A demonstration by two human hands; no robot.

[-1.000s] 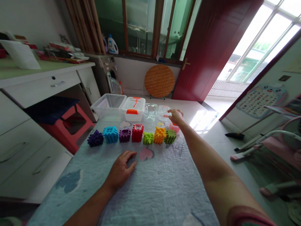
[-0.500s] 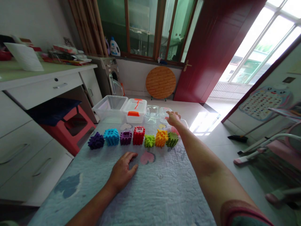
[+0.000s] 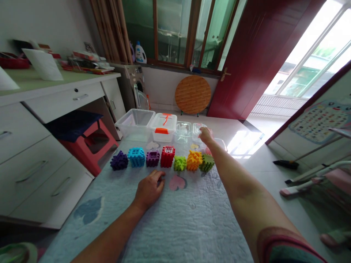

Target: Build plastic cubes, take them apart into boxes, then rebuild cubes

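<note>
A row of interlocking block cubes runs across the cloth-covered table: dark purple (image 3: pixel 119 160), blue (image 3: pixel 136 157), purple (image 3: pixel 153 159), red (image 3: pixel 167 157), lime (image 3: pixel 180 163), orange (image 3: pixel 194 160) and olive green (image 3: pixel 207 163). My left hand (image 3: pixel 150 188) rests on the cloth just in front of the purple and red cubes, thumb apart, fingers slightly bent, holding nothing. Stretched beyond the row, my right hand (image 3: pixel 206 135) has its fingers closed at the right rim of a small clear plastic box (image 3: pixel 196 129). The fingertips are small in view.
Behind the cubes stand a large clear tub (image 3: pixel 134 124), a lidded box with orange clasps (image 3: pixel 163 128) and another clear box (image 3: pixel 183 129). A clear container (image 3: pixel 221 144) lies partly behind my right forearm. A red stool (image 3: pixel 82 142) and white drawers (image 3: pixel 35 171) flank the table's left.
The view has swung slightly left. My left hand has moved a little forward, closer to the cubes. My right hand's fingers have drawn together at the small clear box. The cubes stay in place.
</note>
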